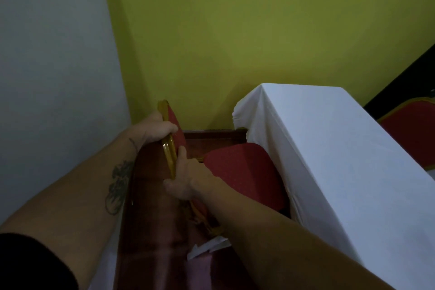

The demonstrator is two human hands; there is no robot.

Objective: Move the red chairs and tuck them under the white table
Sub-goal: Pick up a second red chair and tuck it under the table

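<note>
A red chair [244, 169] with a gold-framed backrest stands between me and the white table [329, 160]. Its padded seat touches the hanging white cloth, with the front part of the seat under the table's edge. My left hand [155, 128] grips the top of the backrest frame. My right hand [182, 176] holds the same frame lower down, thumb over the gold rim. A second red chair [414, 129] with gold trim shows on the far side of the table at the right edge.
A yellow-green wall [235, 42] stands close behind the chair, and a white wall [54, 66] closes the left side. The floor [153, 231] is glossy dark red, with a dark baseboard along the wall. A white scrap of paper [207, 246] lies on the floor.
</note>
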